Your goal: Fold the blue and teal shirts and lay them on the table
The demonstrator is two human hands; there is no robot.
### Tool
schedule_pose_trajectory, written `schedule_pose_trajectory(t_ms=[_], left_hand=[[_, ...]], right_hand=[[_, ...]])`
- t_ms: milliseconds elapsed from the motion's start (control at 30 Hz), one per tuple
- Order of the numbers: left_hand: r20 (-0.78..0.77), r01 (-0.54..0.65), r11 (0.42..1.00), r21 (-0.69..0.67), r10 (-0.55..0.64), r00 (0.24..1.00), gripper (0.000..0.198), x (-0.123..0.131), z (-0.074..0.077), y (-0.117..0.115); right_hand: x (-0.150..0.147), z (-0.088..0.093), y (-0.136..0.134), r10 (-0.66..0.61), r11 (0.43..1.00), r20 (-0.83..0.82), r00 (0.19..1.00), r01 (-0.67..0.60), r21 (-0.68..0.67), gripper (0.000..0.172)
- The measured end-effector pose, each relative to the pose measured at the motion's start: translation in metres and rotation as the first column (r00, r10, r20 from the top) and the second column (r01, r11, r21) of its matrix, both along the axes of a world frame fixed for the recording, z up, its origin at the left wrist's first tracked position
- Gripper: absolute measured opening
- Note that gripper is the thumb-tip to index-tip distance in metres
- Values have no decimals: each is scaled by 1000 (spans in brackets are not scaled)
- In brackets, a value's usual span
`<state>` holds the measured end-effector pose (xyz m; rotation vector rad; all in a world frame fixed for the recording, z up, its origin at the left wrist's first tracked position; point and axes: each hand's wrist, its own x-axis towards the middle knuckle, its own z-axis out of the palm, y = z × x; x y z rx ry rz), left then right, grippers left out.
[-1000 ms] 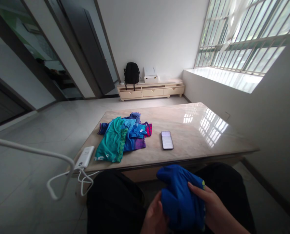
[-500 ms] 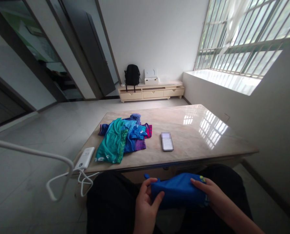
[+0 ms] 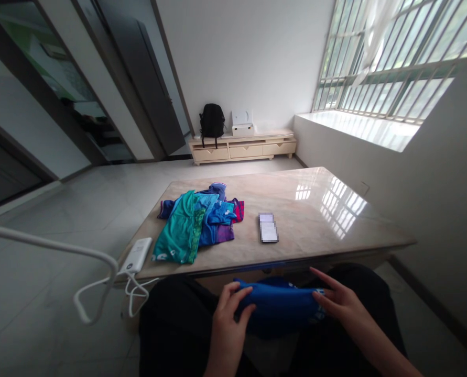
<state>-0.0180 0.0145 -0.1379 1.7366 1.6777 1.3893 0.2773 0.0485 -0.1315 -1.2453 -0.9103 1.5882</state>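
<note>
A folded blue garment [image 3: 279, 309] lies across my lap, between my dark-trousered knees and just below the table's near edge. My left hand [image 3: 228, 327] grips its left end, fingers curled over the cloth. At the right end my right hand [image 3: 340, 303] pinches the fabric with its thumb, the other fingers stretched out. A heap of teal, blue, purple and red clothes [image 3: 197, 221] rests on the left half of the marble table [image 3: 335, 209].
A phone [image 3: 268, 227] lies mid-table. A white power bank [image 3: 136, 255] sits at the table's left corner, its white cable [image 3: 95, 283] looping off the edge. Far back stand a low cabinet [image 3: 243, 146] and a black backpack [image 3: 212, 120].
The blue garment went from a bunched lump held low to a flat folded strip stretched between both hands, which moved apart and up toward the table edge.
</note>
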Motion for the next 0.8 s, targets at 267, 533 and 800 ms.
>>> schedule_pose_trajectory(t_ms=[267,533,800], left_hand=[[-32,84,996,32,-83,996,28,-3,-4,0],[-142,147,983,113,-131,981,24,-1,-4,-6],[-196,160,973,164,-127,972,25,-2,-12,-2]], right_hand=[[-3,-24,1,27,995,-25,999,-25,96,80],[2,-37,0,5,992,217,976,-32,122,68],[-3,-32,-1,-125,971,308,943,53,235,60]])
